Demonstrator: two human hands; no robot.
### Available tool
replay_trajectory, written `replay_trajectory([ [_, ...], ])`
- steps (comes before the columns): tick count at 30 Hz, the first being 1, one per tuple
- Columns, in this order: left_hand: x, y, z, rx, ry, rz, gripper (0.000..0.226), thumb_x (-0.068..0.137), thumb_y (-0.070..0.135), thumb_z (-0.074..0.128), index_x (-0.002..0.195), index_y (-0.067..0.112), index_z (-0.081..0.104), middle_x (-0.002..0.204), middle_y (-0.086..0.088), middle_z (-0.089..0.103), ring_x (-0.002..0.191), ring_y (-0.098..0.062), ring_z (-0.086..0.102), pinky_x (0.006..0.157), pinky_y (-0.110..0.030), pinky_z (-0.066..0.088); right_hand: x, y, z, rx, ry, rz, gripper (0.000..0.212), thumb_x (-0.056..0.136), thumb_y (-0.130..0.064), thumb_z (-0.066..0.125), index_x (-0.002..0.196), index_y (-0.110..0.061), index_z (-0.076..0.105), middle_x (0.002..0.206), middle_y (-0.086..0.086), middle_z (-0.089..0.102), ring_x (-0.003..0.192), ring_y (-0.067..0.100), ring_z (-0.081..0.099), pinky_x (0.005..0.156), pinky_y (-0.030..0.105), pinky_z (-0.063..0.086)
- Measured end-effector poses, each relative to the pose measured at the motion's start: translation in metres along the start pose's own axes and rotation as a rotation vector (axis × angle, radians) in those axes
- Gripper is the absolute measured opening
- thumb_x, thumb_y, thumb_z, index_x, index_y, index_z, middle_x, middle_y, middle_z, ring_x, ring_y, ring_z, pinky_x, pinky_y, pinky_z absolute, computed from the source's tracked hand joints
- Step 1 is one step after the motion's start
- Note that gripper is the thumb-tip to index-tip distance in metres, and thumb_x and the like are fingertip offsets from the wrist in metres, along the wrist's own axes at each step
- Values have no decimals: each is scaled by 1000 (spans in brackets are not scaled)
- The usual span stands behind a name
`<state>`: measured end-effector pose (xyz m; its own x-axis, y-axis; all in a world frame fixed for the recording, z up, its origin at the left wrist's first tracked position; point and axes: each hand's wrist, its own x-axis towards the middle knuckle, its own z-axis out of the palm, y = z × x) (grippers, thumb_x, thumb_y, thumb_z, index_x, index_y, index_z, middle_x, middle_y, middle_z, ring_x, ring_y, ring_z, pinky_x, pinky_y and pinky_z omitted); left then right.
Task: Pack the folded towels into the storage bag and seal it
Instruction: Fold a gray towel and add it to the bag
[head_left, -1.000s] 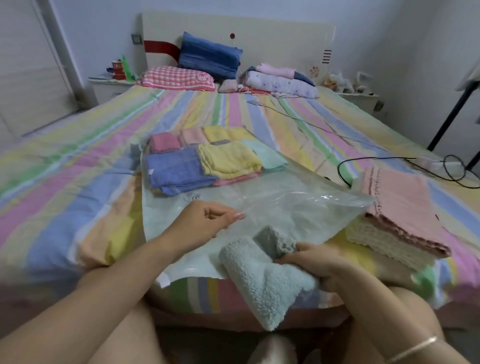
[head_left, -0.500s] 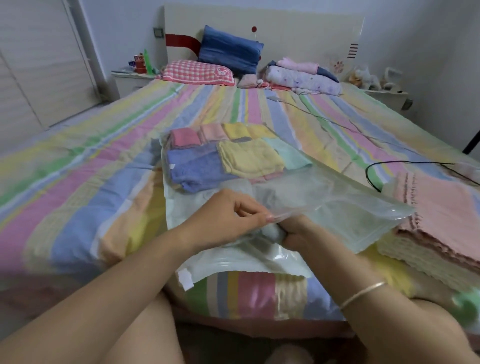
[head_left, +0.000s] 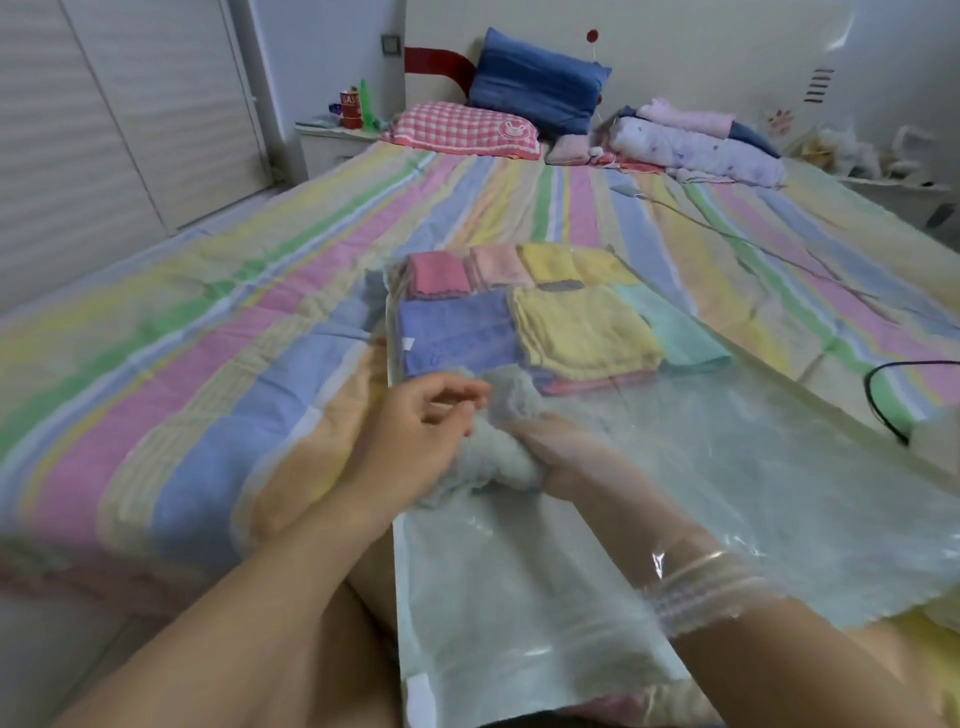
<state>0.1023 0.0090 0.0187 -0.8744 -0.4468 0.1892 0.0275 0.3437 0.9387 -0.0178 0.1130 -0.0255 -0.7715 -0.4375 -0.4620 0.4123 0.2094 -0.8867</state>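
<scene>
The right hand, deep inside the clear storage bag, clutches a pale fluffy towel. The left hand curls at the bag's left edge, touching that towel; whether it pinches plastic is unclear. Folded towels fill the bag's far end on a striped bed.

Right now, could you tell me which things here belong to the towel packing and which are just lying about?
Job: storage bag; packed towels inside it; pale towel gripped by the right hand within the bag; left hand holding the bag's edge.
Lying about: blue pillow; checked pillow; bundled bedding; black cable; red can.
</scene>
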Motion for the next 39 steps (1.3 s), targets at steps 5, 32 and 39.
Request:
replay_trajectory([
  [5,30,-73,-38,454,406,-186,12,90,31,59,100,26,58,93,8,68,86,-17,65,78,-35,51,3,10,-1,-2,-38,-81,3,87,-4,65,90,-3,66,69,1,71,55,9,67,52,18,53],
  [32,24,-110,-21,588,268,-182,25,81,38,64,95,43,43,72,22,66,76,-11,66,71,-39,53,21,45,31,-1541,21,-778,81,79,-52,-23,153,-30,2,162,-3,0,147,21,-15,112,46,-22],
  [39,14,-92,-21,674,183,-134,38,85,26,63,120,28,50,117,10,56,104,-17,60,80,-36,49,14,41,26,-1457,23,-764,82,76,-56,-14,153,-32,-1,161,-2,-14,145,19,-24,115,44,-19],
])
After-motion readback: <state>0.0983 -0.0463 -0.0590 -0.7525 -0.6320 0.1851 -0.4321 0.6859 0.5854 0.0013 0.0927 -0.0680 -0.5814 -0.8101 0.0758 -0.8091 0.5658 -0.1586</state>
